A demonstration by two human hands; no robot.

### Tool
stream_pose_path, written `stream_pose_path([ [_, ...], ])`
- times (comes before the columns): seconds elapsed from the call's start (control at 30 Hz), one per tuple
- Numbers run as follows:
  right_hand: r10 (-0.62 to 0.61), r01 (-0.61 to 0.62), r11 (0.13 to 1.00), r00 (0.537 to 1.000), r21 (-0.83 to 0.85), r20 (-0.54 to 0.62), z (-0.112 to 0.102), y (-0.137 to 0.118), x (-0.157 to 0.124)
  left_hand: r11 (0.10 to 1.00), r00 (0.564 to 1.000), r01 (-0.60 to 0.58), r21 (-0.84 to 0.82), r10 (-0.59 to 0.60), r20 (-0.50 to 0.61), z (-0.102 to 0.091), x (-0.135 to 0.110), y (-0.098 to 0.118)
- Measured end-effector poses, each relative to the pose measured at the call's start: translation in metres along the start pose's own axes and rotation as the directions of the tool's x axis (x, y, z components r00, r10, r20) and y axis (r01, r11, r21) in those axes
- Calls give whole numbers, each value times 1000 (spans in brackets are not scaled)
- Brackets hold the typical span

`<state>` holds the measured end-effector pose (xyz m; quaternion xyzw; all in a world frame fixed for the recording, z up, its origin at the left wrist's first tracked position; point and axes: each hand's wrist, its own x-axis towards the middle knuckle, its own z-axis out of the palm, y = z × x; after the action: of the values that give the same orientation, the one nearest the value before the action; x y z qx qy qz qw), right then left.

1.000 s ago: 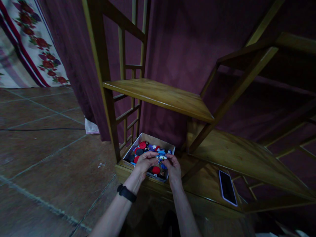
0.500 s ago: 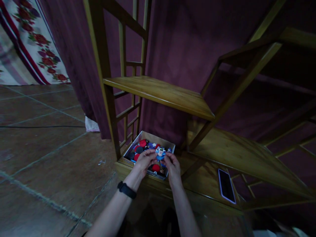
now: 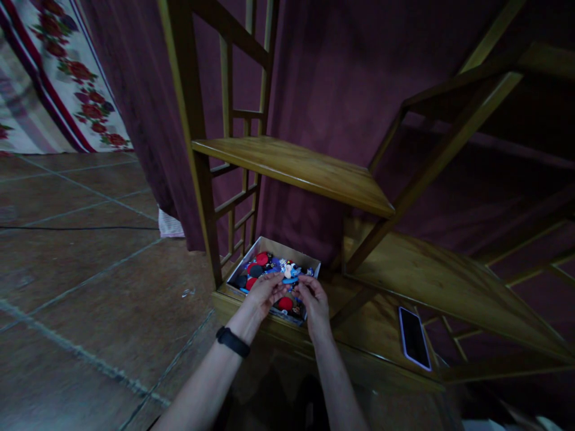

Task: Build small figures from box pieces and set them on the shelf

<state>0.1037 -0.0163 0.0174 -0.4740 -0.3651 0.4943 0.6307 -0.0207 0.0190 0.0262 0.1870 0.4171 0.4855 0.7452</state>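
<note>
Between my two hands is a small blue-and-white figurine [image 3: 290, 272] on a flat blue base, held above an open cardboard box [image 3: 309, 261]. The fingers of my left hand [image 3: 266, 291] pinch its left side. At the right edge of the base, the thumb and fingertips of my right hand [image 3: 314, 294] are closed. Inside the box lie several small colourful figures, with red discs [image 3: 262, 258] and dark discs [image 3: 256, 270] among them. My hands cover the box's near part.
The box sits on the low ledge of a wooden shelf unit [image 3: 291, 167], below a board and beside a lattice side. A phone [image 3: 414, 338] lies on the ledge to the right. Purple curtain [image 3: 314, 108] hangs behind. Tiled floor [image 3: 112, 311] with a black cable [image 3: 90, 228] is at left.
The figurine has tilted, so its blue base now shows more edge-on with the figure above it. Both hands stay in nearly the same place over the box; the view has shifted slightly.
</note>
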Motion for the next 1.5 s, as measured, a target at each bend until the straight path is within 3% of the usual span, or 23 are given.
stream_pose_path([
  [0.4, 16, -16, 1000, 999, 12, 32, -1, 3, -1, 998, 999, -41, 45, 40, 26, -1, -2, -1],
  [0.73, -41, 47, 996, 996, -70, 77, -2, 3, 2, 963, 972, -232, 137, 226, 62, 1, -3, -4],
  [1.0, -114, 121, 986, 991, -112, 66, -4, 3, 5, 955, 957, -273, 117, 258, 131, 0, 0, -3],
  [1.5, 113, -119, 971, 993, 208, 42, -1, 5, 2, 949, 952, -288, 129, 270, 143, 7, -5, -4],
])
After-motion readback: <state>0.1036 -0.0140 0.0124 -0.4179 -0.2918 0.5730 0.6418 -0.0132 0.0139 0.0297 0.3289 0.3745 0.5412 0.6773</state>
